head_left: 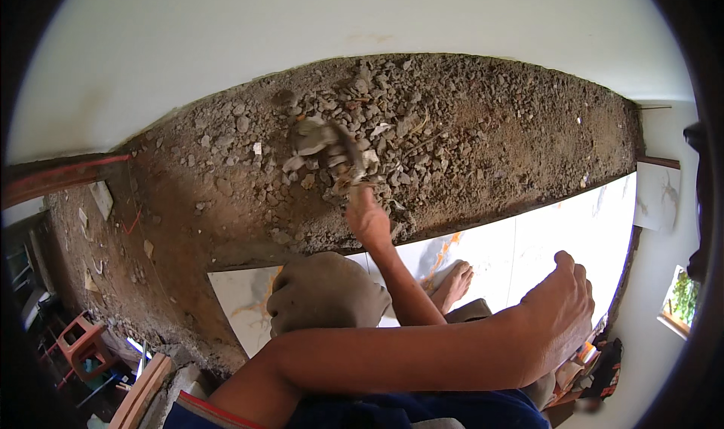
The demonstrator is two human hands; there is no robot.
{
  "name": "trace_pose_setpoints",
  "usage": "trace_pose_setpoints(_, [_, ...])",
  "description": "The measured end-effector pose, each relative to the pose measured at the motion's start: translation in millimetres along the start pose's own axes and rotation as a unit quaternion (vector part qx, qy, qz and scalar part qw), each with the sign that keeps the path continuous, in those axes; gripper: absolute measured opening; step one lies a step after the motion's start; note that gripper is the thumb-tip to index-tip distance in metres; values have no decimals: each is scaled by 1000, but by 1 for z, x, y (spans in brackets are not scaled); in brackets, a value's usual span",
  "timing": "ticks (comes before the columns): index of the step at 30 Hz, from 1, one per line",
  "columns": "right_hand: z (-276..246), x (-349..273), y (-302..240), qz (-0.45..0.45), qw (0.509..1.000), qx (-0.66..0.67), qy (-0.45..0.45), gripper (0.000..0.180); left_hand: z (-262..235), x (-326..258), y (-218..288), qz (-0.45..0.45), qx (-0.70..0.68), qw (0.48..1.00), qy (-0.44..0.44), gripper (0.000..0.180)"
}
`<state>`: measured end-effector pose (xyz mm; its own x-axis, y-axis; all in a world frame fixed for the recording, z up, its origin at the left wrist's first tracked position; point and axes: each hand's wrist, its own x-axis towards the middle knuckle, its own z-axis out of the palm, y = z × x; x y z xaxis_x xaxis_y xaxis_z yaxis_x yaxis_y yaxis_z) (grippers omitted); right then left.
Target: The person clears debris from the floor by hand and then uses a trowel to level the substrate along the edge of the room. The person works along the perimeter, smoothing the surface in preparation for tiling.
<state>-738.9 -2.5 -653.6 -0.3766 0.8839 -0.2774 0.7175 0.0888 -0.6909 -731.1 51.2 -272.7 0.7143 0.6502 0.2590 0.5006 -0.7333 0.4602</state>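
Note:
My right hand (369, 216) is closed round a hand tool with a curved dark metal head (347, 148), blurred by motion, so I cannot make out its exact kind. Its head is among grey rubble (317, 139), broken chunks and small stones heaped on brown soil. My left forearm lies across in front of my body. At its end, my left hand (559, 304) hangs over the pale tiles with its fingers loosely extended and nothing visible in it. Part of those fingers is turned away from view.
Large white marble-patterned tiles (558, 218) border the soil, with my bare foot (454, 284) on them. A pale wall (362, 22) runs along the far side. At lower left are a reddish plastic stool (84, 346) and wooden planks (143, 391). Tile scraps (101, 200) lie at left.

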Motion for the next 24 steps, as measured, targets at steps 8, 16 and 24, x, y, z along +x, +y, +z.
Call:
trace_pose_setpoints(8, [-16, -59, 25, 282, 860, 274, 325, 56, 15, 25, 12, -18, -42, 998, 34, 29])
trace_pose_setpoints(16, [-41, -105, 31, 360, 873, 173, 282, 60, 29, 59, 56, -5, -122, 993, -8, 29])
trace_pose_setpoints(24, [-133, -174, 97, 300, 926, -98, 207, 53, 44, 64, 66, 20, -135, 991, 1, 28])
